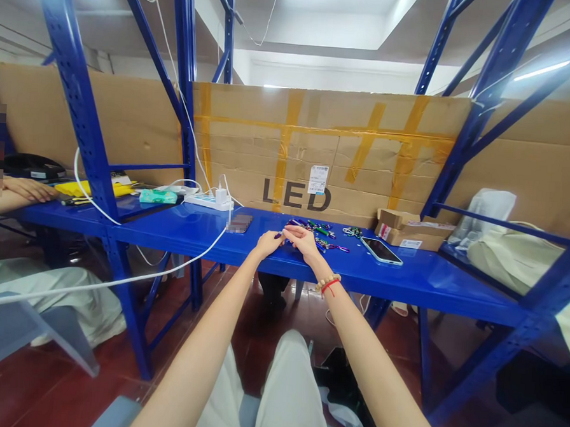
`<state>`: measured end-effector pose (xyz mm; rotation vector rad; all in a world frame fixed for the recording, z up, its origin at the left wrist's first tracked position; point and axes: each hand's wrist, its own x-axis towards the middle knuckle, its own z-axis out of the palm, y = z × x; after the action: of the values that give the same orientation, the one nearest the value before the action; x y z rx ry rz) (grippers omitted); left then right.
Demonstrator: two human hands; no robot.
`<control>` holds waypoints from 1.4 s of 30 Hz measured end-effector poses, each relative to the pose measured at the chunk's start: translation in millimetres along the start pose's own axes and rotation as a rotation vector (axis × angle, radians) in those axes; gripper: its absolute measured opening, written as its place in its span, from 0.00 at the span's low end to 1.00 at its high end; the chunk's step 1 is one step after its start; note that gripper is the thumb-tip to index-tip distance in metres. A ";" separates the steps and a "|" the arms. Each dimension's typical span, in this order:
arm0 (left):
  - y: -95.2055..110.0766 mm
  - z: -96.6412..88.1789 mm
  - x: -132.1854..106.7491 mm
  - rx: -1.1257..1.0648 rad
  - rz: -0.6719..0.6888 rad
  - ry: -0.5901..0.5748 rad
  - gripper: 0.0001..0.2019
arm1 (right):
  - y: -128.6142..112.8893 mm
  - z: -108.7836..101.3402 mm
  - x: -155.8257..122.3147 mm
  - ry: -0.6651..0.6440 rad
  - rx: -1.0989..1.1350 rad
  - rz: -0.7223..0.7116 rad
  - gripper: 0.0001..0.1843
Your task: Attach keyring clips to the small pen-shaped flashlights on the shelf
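Both my hands meet over the front edge of the blue table (207, 238). My left hand (267, 243) has its fingers pinched round a small dark purple piece (278, 235), whose kind is too small to make out. Close against it, my right hand (303, 240) has its fingers bent together at the same spot; what they grip, if anything, is hidden. Just behind my hands lies a loose pile of small shiny metallic pieces (320, 228) in purple, green, blue and red. A smaller cluster of pieces (352, 232) sits to the right of the pile.
Right of the pile lie a phone (381, 251) and a small cardboard box (411, 231). A power strip (209, 200) stands at the back left, its white cable (167, 272) hanging across the front. Blue rack posts flank me. Another person's hand (31, 189) rests at far left.
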<state>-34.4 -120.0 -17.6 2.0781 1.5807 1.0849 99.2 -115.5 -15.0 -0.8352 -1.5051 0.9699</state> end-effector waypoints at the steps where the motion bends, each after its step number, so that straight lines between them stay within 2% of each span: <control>1: -0.3 -0.1 0.1 -0.017 -0.011 0.009 0.19 | 0.0 0.1 0.0 -0.014 -0.002 -0.002 0.23; 7: -0.6 0.0 -1.1 -0.007 0.016 0.006 0.21 | 0.3 0.0 1.2 0.031 0.017 0.023 0.25; 12: 1.7 -0.8 -2.6 0.070 -0.011 -0.039 0.19 | 1.0 -0.6 1.1 -0.017 0.031 0.040 0.25; 21: 7.5 -2.7 -5.7 0.104 -0.056 -0.028 0.17 | -0.6 -1.2 0.8 -0.016 0.063 0.087 0.25; 33: -2.6 3.0 1.8 0.086 -0.009 -0.027 0.15 | -0.6 -1.1 -1.2 -0.041 0.036 0.059 0.23; 36: -4.3 3.8 3.9 0.097 -0.013 -0.041 0.14 | -0.6 0.1 -2.3 -0.018 0.005 0.015 0.21; 42: -3.5 3.7 3.4 0.102 -0.011 -0.005 0.14 | 2.2 3.5 -4.3 -0.007 -0.145 -0.215 0.17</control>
<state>-33.8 -115.0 -21.0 2.1328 1.6759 1.0144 96.4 -118.9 -18.9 -0.7543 -1.6484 0.7129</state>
